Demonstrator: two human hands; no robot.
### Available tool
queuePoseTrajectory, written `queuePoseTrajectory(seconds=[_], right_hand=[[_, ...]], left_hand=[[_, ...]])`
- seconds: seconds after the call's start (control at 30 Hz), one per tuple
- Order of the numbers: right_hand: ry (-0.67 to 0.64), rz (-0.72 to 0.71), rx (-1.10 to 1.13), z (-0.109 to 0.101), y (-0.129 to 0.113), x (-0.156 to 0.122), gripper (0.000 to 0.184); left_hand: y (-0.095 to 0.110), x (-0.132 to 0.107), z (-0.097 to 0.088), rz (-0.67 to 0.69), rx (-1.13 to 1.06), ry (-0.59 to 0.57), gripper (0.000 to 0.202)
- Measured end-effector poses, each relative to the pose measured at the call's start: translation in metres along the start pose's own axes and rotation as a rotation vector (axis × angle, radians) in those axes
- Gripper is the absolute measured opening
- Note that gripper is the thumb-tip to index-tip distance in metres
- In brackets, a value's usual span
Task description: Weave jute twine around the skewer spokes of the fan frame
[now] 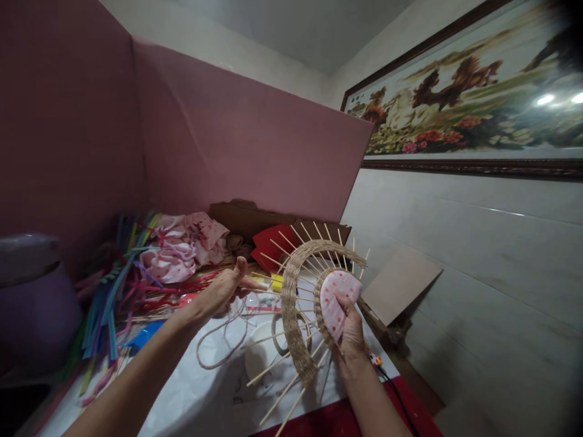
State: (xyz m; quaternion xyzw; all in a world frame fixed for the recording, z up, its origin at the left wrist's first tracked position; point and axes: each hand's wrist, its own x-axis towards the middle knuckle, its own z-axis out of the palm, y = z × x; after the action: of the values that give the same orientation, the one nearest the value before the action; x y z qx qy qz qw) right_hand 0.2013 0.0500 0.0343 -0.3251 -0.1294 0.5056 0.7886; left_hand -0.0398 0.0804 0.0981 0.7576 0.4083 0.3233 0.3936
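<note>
My right hand [350,331] is closed on the pink dotted fabric centre [336,297] of a half-woven round piece. A band of tan twine weave [291,303] rings that centre, and several thin wooden sticks [277,364] stick out like spokes. I hold the piece upright above the table. My left hand [224,288] reaches to the left side of the spokes, thumb raised and fingers extended toward the stick ends. A loose tan cord [218,340] hangs below it onto the table.
A white-covered table [204,400] carries a heap of coloured strips [113,291], pink dotted cloth [182,249], red paper [273,243] and a roll of tape [285,334]. A pink partition [228,133] stands behind. A framed picture [469,97] hangs on the tiled wall right.
</note>
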Motion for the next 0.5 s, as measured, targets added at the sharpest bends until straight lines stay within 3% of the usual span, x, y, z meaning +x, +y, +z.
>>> queuePoseTrajectory(seconds=[0.2, 0.4, 0.5], right_hand=[[-0.031, -0.057, -0.037, -0.003, 0.001, 0.003, 0.036], [-0.043, -0.131, -0.072, -0.008, 0.005, 0.009, 0.037], [-0.034, -0.169, -0.101, -0.01, 0.008, 0.011, 0.037]], left_hand=[[0.001, 0.001, -0.002, 0.014, 0.087, 0.063, 0.075], [0.015, -0.006, 0.008, 0.075, 0.539, 0.216, 0.06], [0.018, -0.008, 0.017, 0.128, 0.614, 0.215, 0.052]])
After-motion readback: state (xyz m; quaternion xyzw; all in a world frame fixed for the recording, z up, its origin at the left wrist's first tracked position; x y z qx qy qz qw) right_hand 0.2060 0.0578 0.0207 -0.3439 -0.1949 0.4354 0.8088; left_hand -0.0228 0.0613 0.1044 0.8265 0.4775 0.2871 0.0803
